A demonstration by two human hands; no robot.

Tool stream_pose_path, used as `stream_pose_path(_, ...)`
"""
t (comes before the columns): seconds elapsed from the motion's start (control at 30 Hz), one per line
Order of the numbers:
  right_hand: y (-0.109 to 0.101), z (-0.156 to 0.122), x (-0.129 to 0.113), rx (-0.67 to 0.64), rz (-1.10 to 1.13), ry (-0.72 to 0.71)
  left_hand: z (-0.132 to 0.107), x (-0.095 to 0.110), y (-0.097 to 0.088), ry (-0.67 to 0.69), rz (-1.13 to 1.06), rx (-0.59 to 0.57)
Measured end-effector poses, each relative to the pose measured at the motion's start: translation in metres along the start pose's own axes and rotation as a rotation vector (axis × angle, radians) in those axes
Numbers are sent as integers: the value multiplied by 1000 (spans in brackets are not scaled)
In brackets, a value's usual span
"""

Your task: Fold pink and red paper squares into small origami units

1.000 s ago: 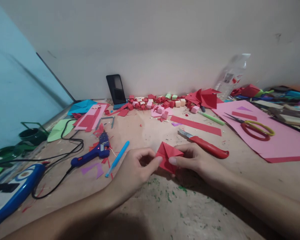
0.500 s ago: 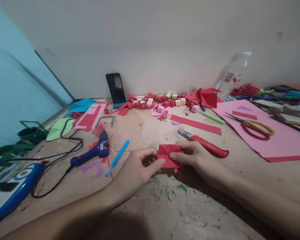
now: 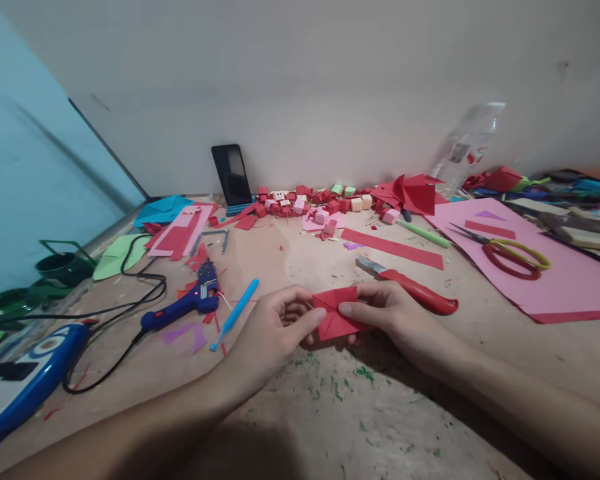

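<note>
Between my two hands is a small folded piece of red paper (image 3: 336,327), with crease lines meeting near its middle. My left hand (image 3: 285,323) grips its left side, the thumb pressed on the front face. On the other side, my right hand (image 3: 393,310) pinches the paper with the thumb near its centre and the fingers behind. Most fingers of both hands are partly hidden by the paper. Just beyond my right hand lies a red-handled knife (image 3: 420,293). A blue pen-like stick (image 3: 235,315) rests to the left of my left hand.
A blue glue gun (image 3: 193,301) with a black cord lies left. Small paper cubes (image 3: 321,217) line the back by a leaning phone (image 3: 231,175). Scissors (image 3: 513,259) rest on pink paper (image 3: 570,287) at right, near a tilted plastic bottle (image 3: 473,143). A red strip (image 3: 393,249) lies mid-table.
The red paper has turned slightly, and another flap now lies folded toward its middle. My left thumb has shifted up and inward onto the paper.
</note>
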State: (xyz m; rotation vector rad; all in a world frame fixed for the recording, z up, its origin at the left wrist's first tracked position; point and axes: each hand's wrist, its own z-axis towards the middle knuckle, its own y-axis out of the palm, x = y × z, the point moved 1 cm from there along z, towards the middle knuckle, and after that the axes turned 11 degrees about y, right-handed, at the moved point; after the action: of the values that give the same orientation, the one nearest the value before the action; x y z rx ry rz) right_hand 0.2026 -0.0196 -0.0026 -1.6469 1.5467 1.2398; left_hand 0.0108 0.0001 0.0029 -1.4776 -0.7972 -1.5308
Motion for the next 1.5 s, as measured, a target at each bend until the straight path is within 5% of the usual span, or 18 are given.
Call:
stream_pose_path(0.87, 2, -4, -6, -22, -74, 14, 0, -1, 0, 20, -16, 22)
stream_pose_path(1.1, 1, -4, 1, -39, -228, -21, -2, 6, 0, 109, 192, -28)
stream_pose_path(1.5, 1, 0, 1, -82, -80, -57, 0, -1, -1, -65, -65, -13)
